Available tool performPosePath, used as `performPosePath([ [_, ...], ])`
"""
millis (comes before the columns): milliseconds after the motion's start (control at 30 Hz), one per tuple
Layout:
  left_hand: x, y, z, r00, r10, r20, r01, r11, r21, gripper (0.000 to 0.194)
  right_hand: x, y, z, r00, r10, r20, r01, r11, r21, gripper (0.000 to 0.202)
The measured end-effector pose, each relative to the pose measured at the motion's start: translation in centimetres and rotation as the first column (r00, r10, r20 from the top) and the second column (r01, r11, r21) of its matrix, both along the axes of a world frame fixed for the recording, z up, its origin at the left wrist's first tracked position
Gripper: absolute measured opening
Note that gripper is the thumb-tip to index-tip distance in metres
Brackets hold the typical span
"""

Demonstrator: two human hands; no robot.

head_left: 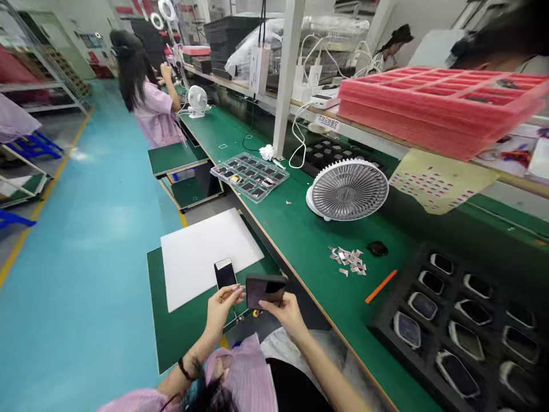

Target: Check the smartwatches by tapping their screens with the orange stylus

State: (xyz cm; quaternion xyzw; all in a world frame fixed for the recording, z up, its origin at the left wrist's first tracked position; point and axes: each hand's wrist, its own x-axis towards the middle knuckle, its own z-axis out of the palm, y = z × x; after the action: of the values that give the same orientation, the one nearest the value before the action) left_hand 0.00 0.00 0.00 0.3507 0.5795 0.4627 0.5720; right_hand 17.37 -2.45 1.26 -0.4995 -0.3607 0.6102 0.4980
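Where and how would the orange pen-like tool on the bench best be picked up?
Probably mid-length, from above, fingers closing across its width: the orange pen-like tool lies flat, slim and straight. Favour the side towards the small silvery pieces, where the green bench is bare; the black foam tray crowds the other.

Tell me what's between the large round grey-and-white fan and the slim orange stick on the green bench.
Between the fan and the stick lie a loose scatter of small silvery pieces and a glossy black object, as the head view shows.
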Motion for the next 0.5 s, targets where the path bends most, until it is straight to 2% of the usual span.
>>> performPosePath([
  [100,1.5,-0.3,2.4,0.99,-0.143,0.015,0.141,0.986,0.084,0.039,1.3,-1.3,1.9,0.984,-0.043,-0.17,0.073,0.982,0.174,0.027],
  [200,3.0,-0.8,4.6,0.966,-0.259,0.012,0.251,0.946,0.207,0.031,2.6,-2.4,3.2,0.899,-0.119,-0.42,0.246,0.934,0.261,0.026],
  [333,5.0,-1.5,7.2,0.946,-0.32,0.052,0.28,0.887,0.368,0.018,4.4,-3.7,4.3,0.729,-0.221,-0.648,0.419,0.893,0.166,0.035],
  [500,7.8,-2.2,9.7,0.924,-0.374,0.083,0.246,0.746,0.619,0.006,5.6,-4.9,4.8,0.606,-0.353,-0.713,0.561,0.825,0.069,0.032],
])
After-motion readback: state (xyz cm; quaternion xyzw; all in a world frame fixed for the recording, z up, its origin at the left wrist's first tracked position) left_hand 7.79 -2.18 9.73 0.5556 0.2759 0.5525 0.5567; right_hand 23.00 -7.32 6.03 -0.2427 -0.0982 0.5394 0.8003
